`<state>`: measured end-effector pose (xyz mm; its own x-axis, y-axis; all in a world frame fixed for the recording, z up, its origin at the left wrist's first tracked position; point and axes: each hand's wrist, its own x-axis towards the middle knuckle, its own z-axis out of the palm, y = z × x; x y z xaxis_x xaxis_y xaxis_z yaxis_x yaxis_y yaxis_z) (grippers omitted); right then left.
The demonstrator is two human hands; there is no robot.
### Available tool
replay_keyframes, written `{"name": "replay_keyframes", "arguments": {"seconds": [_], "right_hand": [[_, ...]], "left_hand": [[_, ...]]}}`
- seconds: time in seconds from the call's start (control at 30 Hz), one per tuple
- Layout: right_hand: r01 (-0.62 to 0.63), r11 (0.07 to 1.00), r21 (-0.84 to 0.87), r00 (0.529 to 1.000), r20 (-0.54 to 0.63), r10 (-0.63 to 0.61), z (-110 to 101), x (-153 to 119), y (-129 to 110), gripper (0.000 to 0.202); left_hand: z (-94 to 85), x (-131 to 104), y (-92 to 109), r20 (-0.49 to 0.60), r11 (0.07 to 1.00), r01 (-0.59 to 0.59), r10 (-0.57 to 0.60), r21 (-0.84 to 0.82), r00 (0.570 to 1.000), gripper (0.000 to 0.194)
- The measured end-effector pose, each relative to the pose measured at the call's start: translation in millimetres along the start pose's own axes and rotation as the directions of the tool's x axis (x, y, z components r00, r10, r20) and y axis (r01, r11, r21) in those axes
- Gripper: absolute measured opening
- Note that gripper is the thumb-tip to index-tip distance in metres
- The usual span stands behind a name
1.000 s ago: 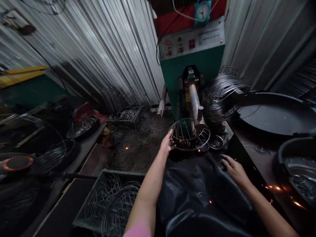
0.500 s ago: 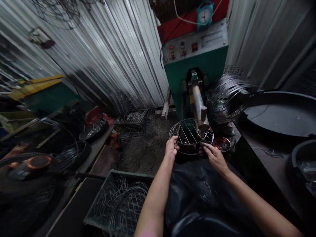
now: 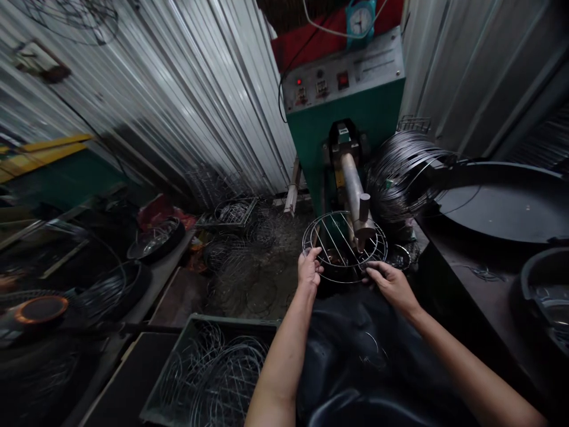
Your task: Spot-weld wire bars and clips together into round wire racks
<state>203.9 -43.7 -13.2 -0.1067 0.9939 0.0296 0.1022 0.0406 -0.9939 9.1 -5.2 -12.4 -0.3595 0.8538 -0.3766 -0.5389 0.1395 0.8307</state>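
Note:
A round wire rack (image 3: 332, 232) with parallel cross bars sits under the metal arm (image 3: 354, 178) of a green machine (image 3: 347, 95). The arm's lower tip is over the rack's right part; whether it touches the wire I cannot tell. At the rack's left rim, my left hand (image 3: 310, 270) is closed with thumb and fingers on the wire. My right hand (image 3: 391, 286) pinches at the near right rim; its fingertips are dark and partly hidden. Below the rack, a black apron (image 3: 351, 350) covers my lap, with a thin curved wire on it.
To the lower left stands a bin (image 3: 191, 332) full of wire racks. A coil of wire (image 3: 400, 172) and a large black pan (image 3: 502, 204) are at the right. More wire pieces lie on the floor (image 3: 262, 290). Another green machine (image 3: 53, 172) stands far left.
My view has shifted slightly to the right. The rack now shows more of its flat face, tilted a little towards me. Both hands keep their hold at its rim.

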Motion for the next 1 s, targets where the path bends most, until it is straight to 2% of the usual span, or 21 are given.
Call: {"name": "replay_keyframes", "arguments": {"seconds": [0.13,0.37,0.83,1.0], "right_hand": [[0.005,0.999,0.038,1.000,0.006,-0.005,0,-1,0,0.034],[0.028,0.998,-0.049,1.000,0.004,-0.028,-2,-1,-7,0.026],[0.070,0.990,-0.121,0.997,-0.021,-0.073,-2,16,1,0.025],[0.086,0.988,-0.125,0.996,0.009,-0.086,-1,21,-4,0.025]], "left_hand": [[0.9,1,1,-0.005,1.000,0.014,-0.014,-0.001,1.000,0.045],[2.5,4,0,-0.023,0.998,0.050,-0.050,-0.023,0.998,0.043],[7.6,17,1,-0.092,0.991,0.134,-0.136,-0.028,0.986,0.037],[11.5,19,-2,-0.131,0.985,0.173,-0.173,-0.009,0.976,0.039]]}}
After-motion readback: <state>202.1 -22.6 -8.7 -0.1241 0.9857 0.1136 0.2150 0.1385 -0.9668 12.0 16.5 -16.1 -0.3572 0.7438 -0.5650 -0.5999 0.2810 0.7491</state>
